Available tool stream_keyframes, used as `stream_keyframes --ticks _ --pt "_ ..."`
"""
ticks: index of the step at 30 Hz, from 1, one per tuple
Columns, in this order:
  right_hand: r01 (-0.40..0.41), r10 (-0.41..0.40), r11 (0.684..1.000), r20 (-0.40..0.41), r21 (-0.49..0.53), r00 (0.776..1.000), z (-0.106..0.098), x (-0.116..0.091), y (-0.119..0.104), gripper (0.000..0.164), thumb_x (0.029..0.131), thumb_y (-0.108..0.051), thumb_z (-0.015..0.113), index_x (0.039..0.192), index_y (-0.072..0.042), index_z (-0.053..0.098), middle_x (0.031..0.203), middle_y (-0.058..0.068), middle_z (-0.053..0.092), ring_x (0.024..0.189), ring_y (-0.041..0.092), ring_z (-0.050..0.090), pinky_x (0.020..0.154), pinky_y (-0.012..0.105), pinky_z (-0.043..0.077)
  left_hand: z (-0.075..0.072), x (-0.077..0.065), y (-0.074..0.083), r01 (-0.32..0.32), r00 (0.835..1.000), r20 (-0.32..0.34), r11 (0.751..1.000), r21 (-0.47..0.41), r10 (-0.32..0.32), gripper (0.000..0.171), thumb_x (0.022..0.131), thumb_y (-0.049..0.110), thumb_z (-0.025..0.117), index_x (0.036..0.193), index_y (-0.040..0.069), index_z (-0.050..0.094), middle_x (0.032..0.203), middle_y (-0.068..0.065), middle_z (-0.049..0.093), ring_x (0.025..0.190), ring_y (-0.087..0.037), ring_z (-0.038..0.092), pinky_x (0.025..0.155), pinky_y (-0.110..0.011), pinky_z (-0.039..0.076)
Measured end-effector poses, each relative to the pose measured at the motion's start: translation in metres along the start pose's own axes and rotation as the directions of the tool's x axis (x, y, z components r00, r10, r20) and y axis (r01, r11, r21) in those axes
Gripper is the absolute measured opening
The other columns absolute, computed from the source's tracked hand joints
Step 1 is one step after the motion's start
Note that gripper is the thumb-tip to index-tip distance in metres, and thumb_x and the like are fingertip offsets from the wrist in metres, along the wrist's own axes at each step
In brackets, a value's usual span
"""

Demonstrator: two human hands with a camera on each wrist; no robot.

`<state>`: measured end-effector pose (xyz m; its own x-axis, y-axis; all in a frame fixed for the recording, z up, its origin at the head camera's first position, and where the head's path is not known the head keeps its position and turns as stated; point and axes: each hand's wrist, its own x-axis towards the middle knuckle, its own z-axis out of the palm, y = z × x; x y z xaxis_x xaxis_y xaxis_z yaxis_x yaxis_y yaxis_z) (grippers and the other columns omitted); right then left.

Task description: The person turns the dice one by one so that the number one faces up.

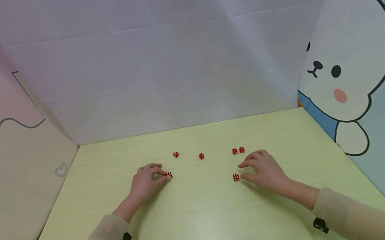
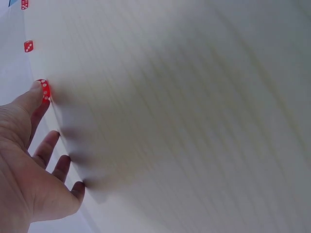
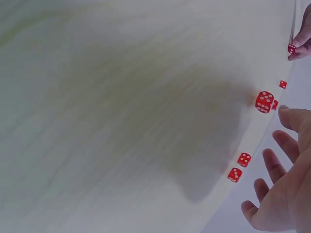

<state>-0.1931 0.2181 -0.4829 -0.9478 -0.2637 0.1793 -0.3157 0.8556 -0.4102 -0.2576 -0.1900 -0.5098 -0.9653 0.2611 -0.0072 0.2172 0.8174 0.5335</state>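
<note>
My left hand [image 1: 148,182] pinches a red die [image 1: 169,175] with white pips between thumb and index finger at the table surface. The left wrist view shows this die [image 2: 45,90] at the thumb tip, the other fingers spread. On the right, my right hand [image 1: 264,171] has its fingers parted and holds nothing. Just left of its thumb lies another red die [image 1: 236,177], with a slight gap between them. That die [image 3: 265,102] shows many pips in the right wrist view, partly covering a smaller-looking die [image 3: 275,105] behind it.
Two red dice, a left one [image 1: 234,151] and a right one [image 1: 242,150], lie side by side beyond my right hand. Farther left are a single die [image 1: 201,156] and another die [image 1: 176,154]. A pale table [image 1: 205,222] meets a white cloth backdrop [image 1: 170,58]; patterned panels flank it.
</note>
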Motion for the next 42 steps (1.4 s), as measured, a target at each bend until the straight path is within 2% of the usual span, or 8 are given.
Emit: stream_keyframes --ticks 5,12,23,42 --pt "-0.01 0.013 0.999 0.047 -0.053 0.999 -0.003 0.003 -0.003 0.023 0.085 -0.028 0.084 0.107 -0.019 0.081 0.112 0.002 0.067 0.118 0.034 0.05 0.098 0.056 0.044 -0.001 0.001 0.0 0.002 1.0 -0.003 1.0 -0.004 -0.002 0.021 0.093 0.04 0.076 0.102 0.021 0.078 0.141 -0.008 0.06 0.134 -0.046 0.044 0.106 -0.067 0.033" --pt "0.001 0.005 0.997 0.08 -0.076 0.997 -0.002 0.006 -0.007 0.022 0.085 -0.027 0.084 0.106 -0.019 0.081 0.111 0.003 0.067 0.116 0.033 0.052 0.097 0.054 0.044 -0.003 0.001 0.003 0.0 1.0 -0.005 1.0 -0.007 0.0 0.02 0.093 0.038 0.076 0.101 0.02 0.078 0.141 -0.008 0.06 0.134 -0.046 0.044 0.105 -0.067 0.033" --pt "0.036 -0.029 0.992 0.062 -0.118 0.998 0.004 0.011 -0.009 0.017 0.082 -0.028 0.086 0.097 -0.021 0.082 0.107 0.0 0.067 0.115 0.033 0.052 0.096 0.054 0.045 -0.002 0.003 0.003 -0.009 1.0 -0.007 1.0 -0.009 0.009 0.019 0.093 0.039 0.076 0.1 0.021 0.078 0.14 -0.008 0.06 0.133 -0.045 0.044 0.105 -0.067 0.033" --pt "0.044 -0.039 0.994 0.055 -0.099 0.998 0.006 0.01 -0.011 0.015 0.082 -0.027 0.086 0.095 -0.021 0.082 0.112 0.003 0.068 0.121 0.036 0.051 0.101 0.059 0.042 -0.004 0.003 0.003 0.0 1.0 -0.002 1.0 -0.01 0.0 0.019 0.093 0.039 0.077 0.1 0.021 0.078 0.14 -0.007 0.06 0.134 -0.045 0.044 0.106 -0.066 0.032"
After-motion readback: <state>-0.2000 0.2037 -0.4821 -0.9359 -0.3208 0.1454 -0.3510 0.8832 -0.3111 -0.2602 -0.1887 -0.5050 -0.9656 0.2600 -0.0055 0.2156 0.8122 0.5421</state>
